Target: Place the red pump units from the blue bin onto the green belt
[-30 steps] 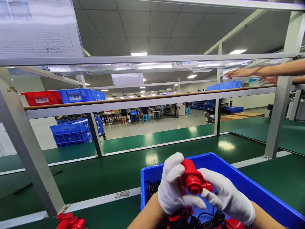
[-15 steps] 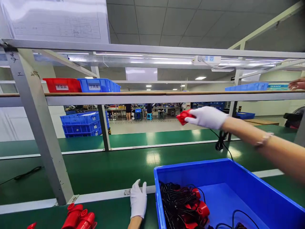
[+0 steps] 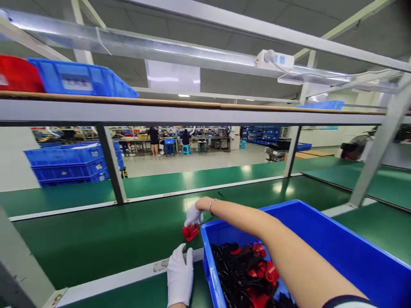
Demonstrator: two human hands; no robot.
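Observation:
My right hand (image 3: 194,214), in a white glove, is closed on a red plastic part (image 3: 190,232) and holds it low over the green belt (image 3: 141,233), left of the blue bin's far corner. My right arm reaches across the blue bin (image 3: 316,233). Inside the bin lie tangled black cables (image 3: 233,273) and several red parts (image 3: 272,273). My left hand (image 3: 180,276), also gloved in white, rests by the pale metal strip beside the bin. Its thumb and fingers are apart and it holds nothing.
A shelf edge (image 3: 180,112) spans the view above the belt, carrying a red bin (image 3: 19,75) and a blue bin (image 3: 80,79). Metal posts (image 3: 111,167) stand along the belt. Stacked blue crates (image 3: 69,164) and people (image 3: 154,139) are farther back.
My right hand has brought the red part from up over the far belt down and left to near the belt by the bin. My left hand stays beside the bin. The view has turned right.

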